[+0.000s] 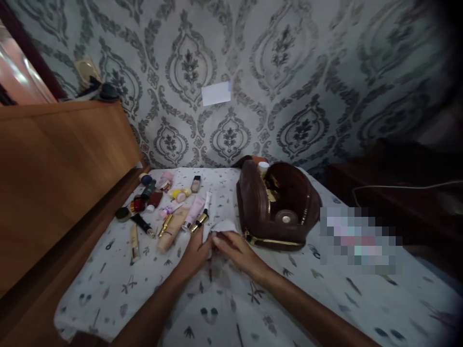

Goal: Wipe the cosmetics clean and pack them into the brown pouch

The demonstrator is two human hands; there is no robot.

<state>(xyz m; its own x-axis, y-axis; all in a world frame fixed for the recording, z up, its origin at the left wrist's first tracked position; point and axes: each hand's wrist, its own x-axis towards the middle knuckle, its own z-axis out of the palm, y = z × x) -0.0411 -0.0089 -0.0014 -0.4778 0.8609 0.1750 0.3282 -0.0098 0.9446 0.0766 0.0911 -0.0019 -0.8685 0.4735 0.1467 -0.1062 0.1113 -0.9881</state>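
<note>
Nearest me, on my feed, the left hand (pixel 200 248) and the right hand (pixel 233 246) meet over a printed, cloth-covered surface (pixel 90 289). I see my left thumb and fingers closed on a soft-looking white piece (pixel 224 225) that shows just beyond the knuckles. My right fingers bend in against the left ones; blur keeps me from telling whether they grip anything.

Off to my left lies a slim beige bottle (pixel 134 242). Next come a broad beige tube (pixel 175 230), a gold tube (pixel 165 225) beside it, and a black tube (pixel 142 225). A gold-and-black tube (pixel 198 222) sits right by my left thumb, though I can't tell if they touch. On my right a pixelated patch (pixel 361 243) hides whatever is under it.

Farther in, I have a pink tube (pixel 195 209), a dark round jar (pixel 122 214) and the brown bag (pixel 249 202), which stands with its gold zip open right of the cosmetics. Past those are a yellow item (pixel 179 193) and a black-capped bottle (pixel 196 184).

Behind everything I get the wooden cabinet (pixel 65 183) on the left, and the patterned wall (pixel 188 62) carrying a white rectangle (pixel 216 93).
</note>
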